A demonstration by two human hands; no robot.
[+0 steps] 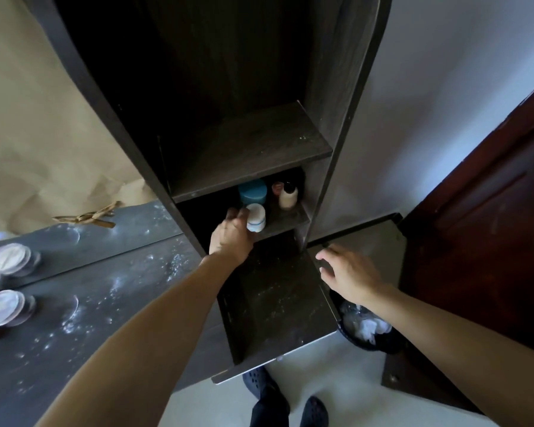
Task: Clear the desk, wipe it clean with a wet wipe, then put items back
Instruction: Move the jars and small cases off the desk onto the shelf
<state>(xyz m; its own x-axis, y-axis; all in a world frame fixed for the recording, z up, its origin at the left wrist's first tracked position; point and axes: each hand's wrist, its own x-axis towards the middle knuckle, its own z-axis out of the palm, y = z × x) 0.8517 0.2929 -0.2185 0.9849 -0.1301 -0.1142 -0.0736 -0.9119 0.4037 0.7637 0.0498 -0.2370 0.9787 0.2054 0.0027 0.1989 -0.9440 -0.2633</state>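
White jar (256, 217) with a blue band, standing upright at the front edge of the lower shelf (285, 219) of a dark wooden shelving unit (322, 87), slightly above frame centre. The left hand (232, 235) reaches in from 7 o'clock, its fingers (239, 214) curled against the jar's left side and gripping it; the thumb is hidden behind the hand. On the same shelf, a blue-lidded tub (252, 192) stands just behind the jar at 12 o'clock, and a small pale bottle (288, 196) with a dark cap stands at 2 o'clock, with a small pinkish pot (277, 187) just beside it. The shelf above (250, 149) carries a few white specks. Below, a dark ledge (278, 306) projects toward the viewer, also speckled white. The right hand (350, 274) hovers at 4 o'clock from the jar, over the ledge's right edge, fingers apart and relaxed, holding nothing. At 5 o'clock, a dark bin (383, 345) holds crumpled white material. At 8 o'clock, the grey desk surface (90, 318) is scattered with white powder; two round clear-lidded containers (3, 308) show at its left edge, one above the other. Brown paper (43, 118) hangs at 10 o'clock, a dark red-brown door (490, 211) stands at 3 o'clock, and dark shoes (313, 411) appear at 6 o'clock.
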